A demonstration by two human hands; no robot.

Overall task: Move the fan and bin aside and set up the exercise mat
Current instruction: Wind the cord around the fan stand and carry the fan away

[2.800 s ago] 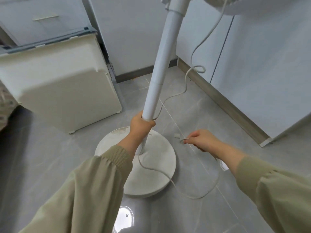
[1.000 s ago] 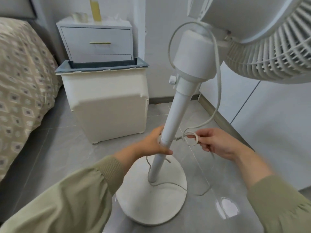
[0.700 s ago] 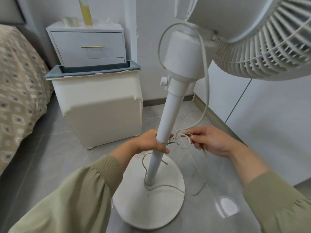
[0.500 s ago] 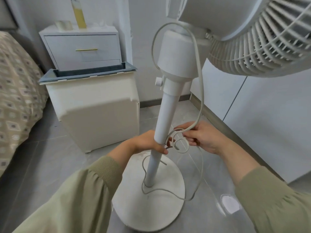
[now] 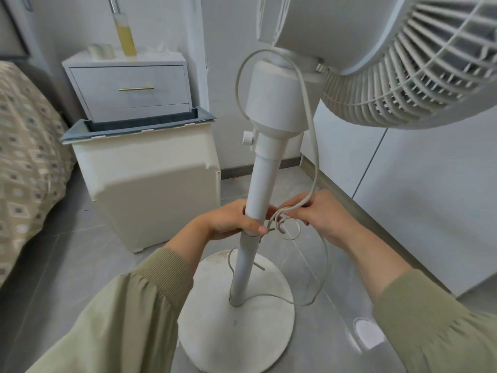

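On one fan (image 5: 258, 195), two hands: left hand (image 5: 231, 222), right hand (image 5: 320, 211).

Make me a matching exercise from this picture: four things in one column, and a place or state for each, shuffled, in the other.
1. left hand
2. right hand
3. bin
4. yellow bottle

A. stands on the bedside drawer unit
B. grips the fan's pole
C. holds the gathered power cord
D. on the floor in front of the drawer unit

Pairs: 1-B, 2-C, 3-D, 4-A
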